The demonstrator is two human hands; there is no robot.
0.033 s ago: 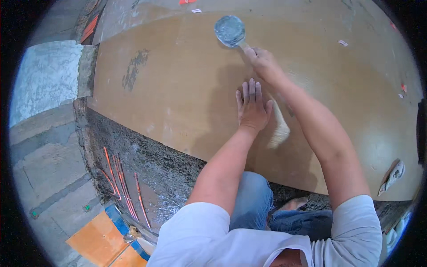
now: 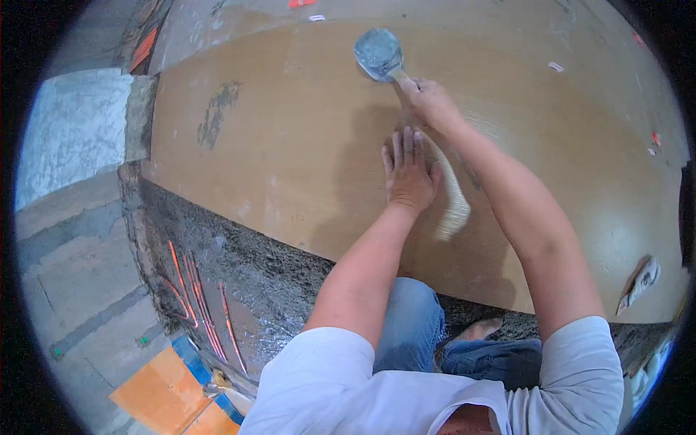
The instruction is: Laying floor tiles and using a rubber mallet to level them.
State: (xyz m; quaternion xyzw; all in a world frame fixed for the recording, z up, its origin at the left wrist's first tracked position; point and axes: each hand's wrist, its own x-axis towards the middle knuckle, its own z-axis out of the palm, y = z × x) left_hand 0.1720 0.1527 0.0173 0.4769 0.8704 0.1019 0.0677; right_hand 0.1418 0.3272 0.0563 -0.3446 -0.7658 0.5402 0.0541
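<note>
My right hand grips the light handle of a mallet-like tool with a round, dusty grey head, held toward the upper middle of the view. Just below it, my left hand lies flat, fingers slightly apart, on a large smooth tan slab. A pale curved streak or patch shows on the slab to the right of my left hand. Whether the tool's head touches the slab I cannot tell.
A crumpled cloth or glove lies at the slab's right. Rough wet mortar shows below the slab, with orange strips at left. Concrete paving and orange tiles are at lower left. Small white clips lie toward the back.
The tool's head and my right hand have shifted slightly down and to the right. My left hand has shifted very slightly up and left, still flat on the slab.
</note>
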